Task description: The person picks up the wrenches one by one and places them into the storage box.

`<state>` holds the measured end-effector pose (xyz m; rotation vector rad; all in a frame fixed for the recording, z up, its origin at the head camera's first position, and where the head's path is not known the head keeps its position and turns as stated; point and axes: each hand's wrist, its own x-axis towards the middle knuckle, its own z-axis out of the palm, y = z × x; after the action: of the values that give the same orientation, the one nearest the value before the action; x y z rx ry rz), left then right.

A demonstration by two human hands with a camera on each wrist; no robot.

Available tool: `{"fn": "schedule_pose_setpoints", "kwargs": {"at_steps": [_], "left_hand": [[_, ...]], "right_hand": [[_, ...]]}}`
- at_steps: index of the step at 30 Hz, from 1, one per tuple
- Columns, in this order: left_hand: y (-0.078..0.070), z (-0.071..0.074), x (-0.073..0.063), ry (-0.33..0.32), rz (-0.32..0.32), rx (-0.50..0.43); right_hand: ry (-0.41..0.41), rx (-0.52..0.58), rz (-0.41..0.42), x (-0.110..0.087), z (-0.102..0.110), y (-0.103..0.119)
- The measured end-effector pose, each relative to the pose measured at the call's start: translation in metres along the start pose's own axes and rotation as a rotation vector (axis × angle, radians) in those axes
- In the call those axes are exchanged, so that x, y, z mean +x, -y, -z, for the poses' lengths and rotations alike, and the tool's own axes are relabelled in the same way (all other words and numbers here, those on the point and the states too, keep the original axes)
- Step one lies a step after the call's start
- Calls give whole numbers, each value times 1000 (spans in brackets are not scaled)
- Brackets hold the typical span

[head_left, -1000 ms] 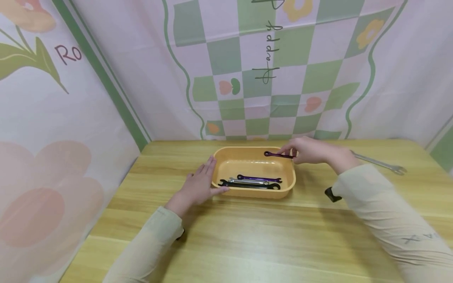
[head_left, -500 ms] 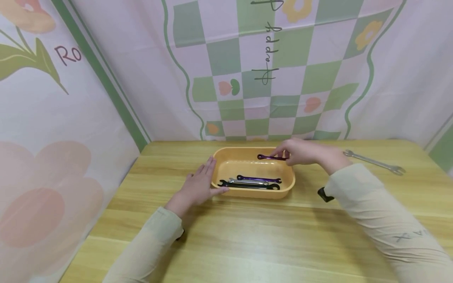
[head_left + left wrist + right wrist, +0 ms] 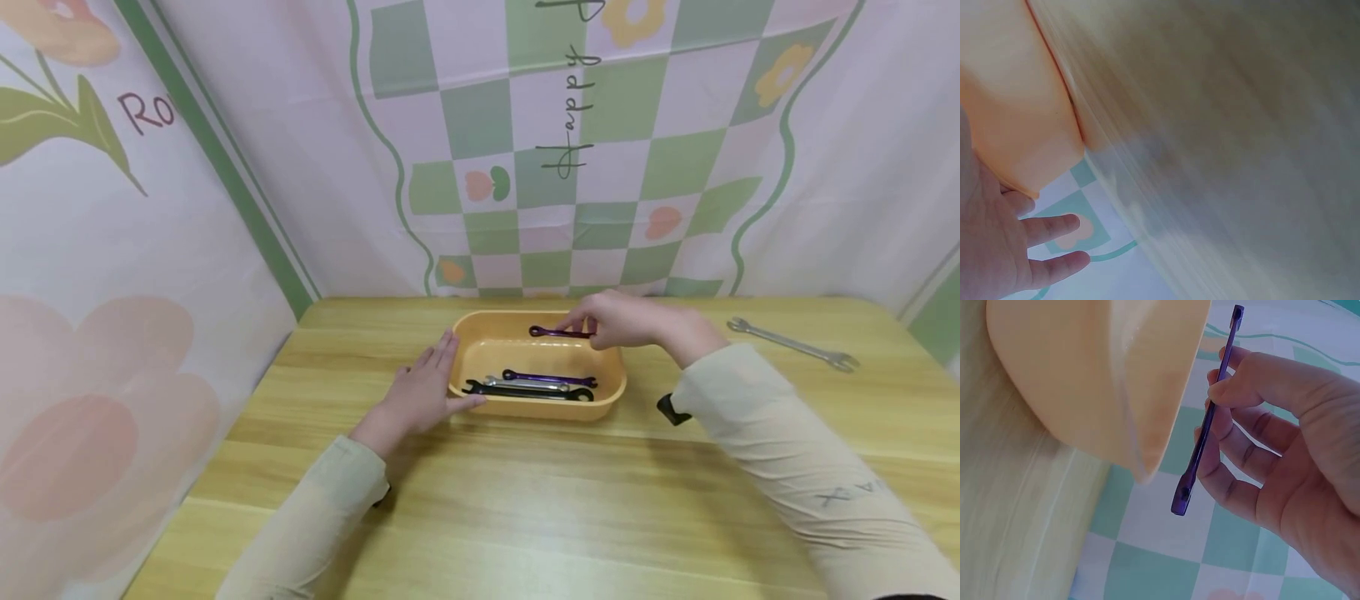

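Observation:
My right hand pinches a small purple combination wrench between thumb and fingers, over the back right part of the yellow plastic basin. In the right wrist view the wrench is held by its middle, both ends free, close to the basin's rim. My left hand rests against the basin's left end, fingers spread straight and thumb over the front rim. Along the front of the basin floor lie another purple wrench, a silver wrench and a larger black wrench, side by side.
A long silver wrench lies on the wooden table at the back right, beyond my right forearm. Behind the table's back edge hangs a patterned cloth, and another cloth hangs along the left side.
My right hand has moved left with the purple wrench, farther over the basin. The long silver wrench is now fully uncovered. My left hand stays at the basin's end.

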<state>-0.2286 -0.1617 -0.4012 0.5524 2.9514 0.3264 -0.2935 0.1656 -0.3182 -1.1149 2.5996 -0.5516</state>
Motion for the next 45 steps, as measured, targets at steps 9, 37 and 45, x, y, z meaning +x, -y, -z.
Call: {"fn": "schedule_pose_setpoints", "kwargs": {"at_steps": [9, 37, 45], "left_hand": [[1, 1, 1, -2, -3, 4], [1, 0, 1, -8, -6, 7], [1, 0, 1, -10, -7, 5]], "right_hand": [[16, 11, 25, 12, -6, 3], [49, 8, 45, 43, -40, 11], [13, 5, 62, 48, -48, 8]]}}
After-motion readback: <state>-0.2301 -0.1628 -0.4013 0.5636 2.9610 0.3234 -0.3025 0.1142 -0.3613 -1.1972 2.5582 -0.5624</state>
